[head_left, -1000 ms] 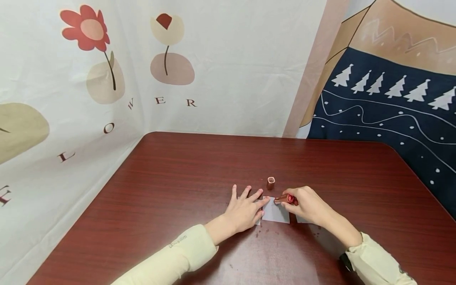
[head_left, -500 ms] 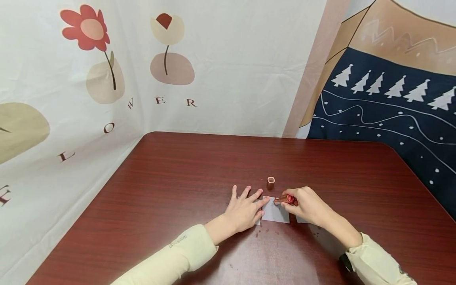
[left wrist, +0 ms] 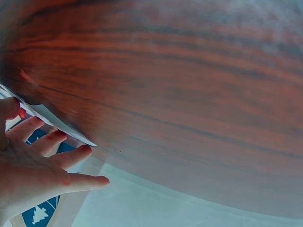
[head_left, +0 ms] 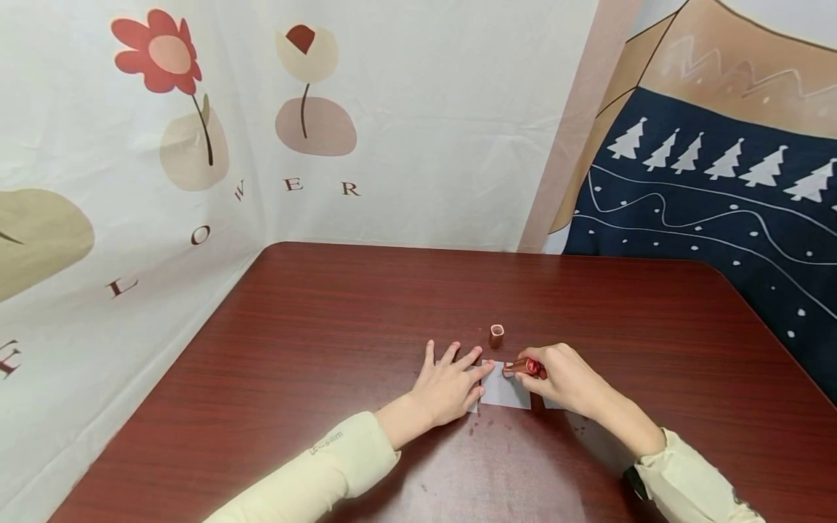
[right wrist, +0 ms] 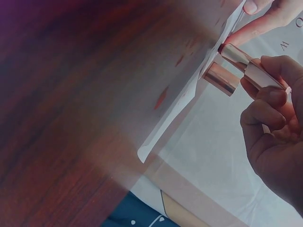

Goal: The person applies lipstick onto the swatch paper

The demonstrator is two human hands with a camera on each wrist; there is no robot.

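In the head view my left hand [head_left: 447,388] lies with fingers spread, one finger touching the edge of a white sheet of paper [head_left: 508,392]. Another white sheet [head_left: 474,408] shows partly from under that hand. My right hand [head_left: 567,374] pinches a copper-coloured lipstick [head_left: 524,367] between thumb and fingers, tilted, its tip end at the paper's upper part. The right wrist view shows the lipstick [right wrist: 260,75] with its reddish tip at the sheet. Beyond the paper stands the lipstick cap [head_left: 497,336], hollow end up. Straight fingers [left wrist: 75,158] show in the left wrist view.
A third white sheet [head_left: 554,403] is partly hidden beneath the right hand. Reddish specks [head_left: 472,431] dot the dark red wooden table [head_left: 366,312] near the papers. Printed cloths hang behind it, one white with flowers [head_left: 425,196], one navy with trees [head_left: 693,211].
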